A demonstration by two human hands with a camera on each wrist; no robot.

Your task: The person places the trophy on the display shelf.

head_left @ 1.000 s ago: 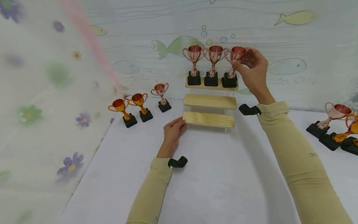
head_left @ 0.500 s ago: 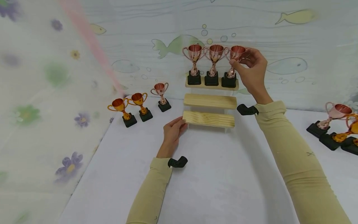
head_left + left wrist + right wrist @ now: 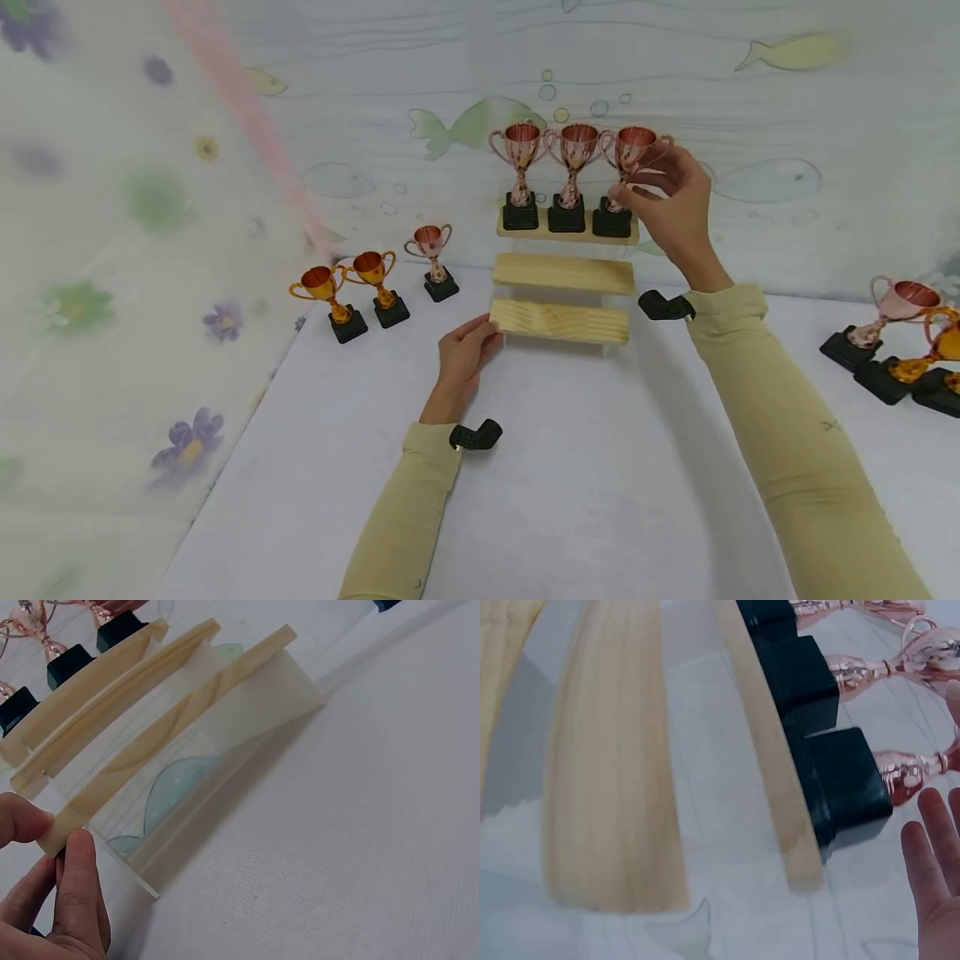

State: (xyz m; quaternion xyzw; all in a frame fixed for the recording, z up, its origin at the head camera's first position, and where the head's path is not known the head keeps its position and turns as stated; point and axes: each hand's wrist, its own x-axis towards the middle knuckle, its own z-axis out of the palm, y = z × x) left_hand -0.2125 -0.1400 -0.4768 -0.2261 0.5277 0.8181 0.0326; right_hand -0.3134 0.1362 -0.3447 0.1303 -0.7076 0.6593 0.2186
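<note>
A tiered display stand has three wooden steps, the lowest step nearest me. At its left end my left hand pinches that board between thumb and fingers, as the left wrist view shows with the thumb on one face. Three rose-gold trophy cups with black bases stand upright along the top step. My right hand is around the right trophy, thumb beside its stem and fingers behind the cup. In the right wrist view those fingers look straight and spread beside the stem.
Left of the stand, two gold trophies and a rose-gold trophy stand on the white table. Several more trophies, among them a rose-gold one, lean at the far right. A patterned curtain hangs behind the stand.
My right hand has slid down the right trophy, its fingers loosening and the thumb dropping from cup to stem. That trophy has shifted slightly left. My left hand keeps its place.
</note>
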